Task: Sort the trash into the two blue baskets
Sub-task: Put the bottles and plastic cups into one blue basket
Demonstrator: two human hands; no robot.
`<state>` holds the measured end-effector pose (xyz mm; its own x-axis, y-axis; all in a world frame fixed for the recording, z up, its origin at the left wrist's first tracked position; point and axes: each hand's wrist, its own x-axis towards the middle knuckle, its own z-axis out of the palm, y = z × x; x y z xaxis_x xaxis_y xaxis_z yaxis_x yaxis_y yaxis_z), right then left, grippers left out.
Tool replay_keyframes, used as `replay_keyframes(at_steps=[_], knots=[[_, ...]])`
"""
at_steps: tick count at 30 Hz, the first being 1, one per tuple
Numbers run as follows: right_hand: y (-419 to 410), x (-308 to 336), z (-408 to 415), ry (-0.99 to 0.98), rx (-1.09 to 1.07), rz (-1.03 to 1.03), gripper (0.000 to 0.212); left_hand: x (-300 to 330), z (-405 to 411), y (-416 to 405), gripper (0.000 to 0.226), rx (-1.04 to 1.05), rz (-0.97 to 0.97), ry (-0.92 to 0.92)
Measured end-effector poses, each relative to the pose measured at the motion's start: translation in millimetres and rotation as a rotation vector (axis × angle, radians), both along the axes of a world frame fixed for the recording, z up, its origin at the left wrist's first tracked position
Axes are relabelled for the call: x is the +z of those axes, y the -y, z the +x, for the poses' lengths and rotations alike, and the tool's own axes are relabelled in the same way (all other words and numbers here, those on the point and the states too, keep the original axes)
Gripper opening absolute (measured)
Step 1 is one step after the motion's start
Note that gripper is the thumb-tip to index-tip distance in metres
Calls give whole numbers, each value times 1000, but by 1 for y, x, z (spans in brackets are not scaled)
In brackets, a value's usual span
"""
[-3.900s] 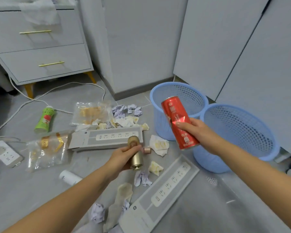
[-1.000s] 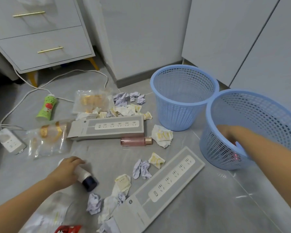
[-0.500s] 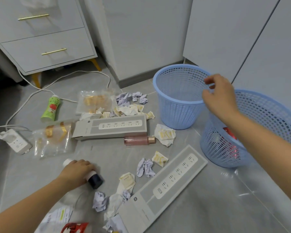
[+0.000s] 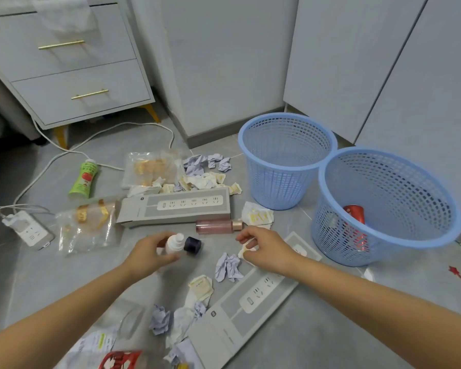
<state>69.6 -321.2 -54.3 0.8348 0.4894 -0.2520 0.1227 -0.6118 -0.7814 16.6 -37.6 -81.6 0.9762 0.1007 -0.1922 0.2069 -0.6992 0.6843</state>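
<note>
Half a second back the right hand (image 4: 264, 251) was up at the basket rims; now it is down on the floor, thumb and forefinger pinching a small crumpled yellowish scrap (image 4: 244, 252) beside the lower power-strip box (image 4: 246, 296). Meanwhile the left hand (image 4: 151, 253) has lifted the white bottle (image 4: 174, 243) it was reaching for, and its fingers curl round the body while the dark cap (image 4: 192, 245) points toward the right hand. That means two more pieces are in hand and ready to be sorted.

Only the nearer basket (image 4: 389, 206) holds anything: the red can (image 4: 355, 214) lies inside it. Its neighbour, the farther basket (image 4: 286, 158), looks empty, so I judge the job barely begun.

Plenty is left on the floor: a pink bottle (image 4: 216, 226) just above the hands, purple paper wads (image 4: 228, 267), more crumpled paper (image 4: 200, 174) behind the upper power-strip box (image 4: 176, 207), two clear snack bags (image 4: 88, 225), and a green bottle (image 4: 84, 178) well off to the left. A white cable (image 4: 101, 134) and a plugged adapter (image 4: 28, 229) lie among the litter and should not be swept up with it. Nothing blocks the way to either basket.
</note>
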Motion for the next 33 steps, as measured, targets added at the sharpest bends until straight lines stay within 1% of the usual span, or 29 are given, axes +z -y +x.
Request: replay_keyframes(at_steps=[2, 4, 6, 8, 9, 11, 12, 13, 14, 15, 16, 17, 18, 19, 20, 21, 22, 23, 25, 27, 28, 29, 30, 31, 33], knots=[[-2, 1, -2, -54, -15, 51, 41, 13, 2, 17, 37, 67, -249, -3], [-5, 4, -4, -91, 1, 77, 53, 26, 4, 36, 39, 113, -499, -17], [-12, 7, -6, -131, 42, 78, 68, 40, 6, 57, 44, 134, -736, -34], [-19, 6, -8, -150, 54, 104, 74, 48, 9, 76, 51, 127, -925, -61], [-22, 6, -9, -139, 33, 125, 70, 50, 11, 84, 51, 121, -989, -71], [-25, 5, -9, -126, -42, 186, 49, 52, 17, 92, 50, 93, -1069, -90], [-25, 5, -9, -160, -81, 238, 40, 49, 21, 91, 52, 73, -1086, -98], [-23, 5, -8, -234, -116, 309, 35, 46, 26, 88, 52, 72, -1079, -107], [-20, 5, -8, -342, -148, 391, 32, 40, 33, 82, 51, 100, -1016, -107], [-17, 5, -7, -459, -172, 472, 29, 30, 40, 73, 47, 148, -867, -94], [-14, 6, -7, -553, -186, 534, 26, 18, 47, 61, 43, 190, -611, -56], [-11, 6, -7, -615, -193, 571, 25, 5, 55, 48, 41, 181, -277, -16], [-9, 6, -7, -663, -192, 600, 25, -8, 62, 36, 43, 96, 25, -13], [-7, 5, -8, -703, -190, 635, 25, -21, 68, 27, 49, -23, 247, -50], [-5, 5, -8, -736, -188, 672, 23, -33, 72, 22, 57, -134, 379, -112], [-4, 4, -9, -757, -187, 699, 21, -42, 76, 21, 63, -216, 442, -177], [-2, 3, -9, -768, -189, 709, 19, -51, 78, 23, 65, -268, 463, -221], [-1, 3, -10, -772, -188, 707, 16, -58, 80, 27, 62, -291, 457, -238], [2, 1, -11, -776, -192, 694, 11, -69, 78, 36, 49, -292, 471, -229], [5, -3, -11, -776, -207, 696, 15, -76, 72, 43, 41, -276, 518, -201], [7, -4, -11, -768, -224, 691, 17, -77, 68, 46, 42, -259, 496, -176], [9, -6, -10, -751, -240, 673, 20, -75, 63, 50, 46, -213, 404, -152], [11, -7, -10, -721, -252, 637, 22, -70, 59, 54, 51, -142, 243, -134], [12, -7, -11, -682, -255, 588, 26, -60, 55, 58, 51, -69, 68, -115], [15, -6, -13, -613, -237, 489, 34, -36, 49, 66, 35, 11, -248, -47]])
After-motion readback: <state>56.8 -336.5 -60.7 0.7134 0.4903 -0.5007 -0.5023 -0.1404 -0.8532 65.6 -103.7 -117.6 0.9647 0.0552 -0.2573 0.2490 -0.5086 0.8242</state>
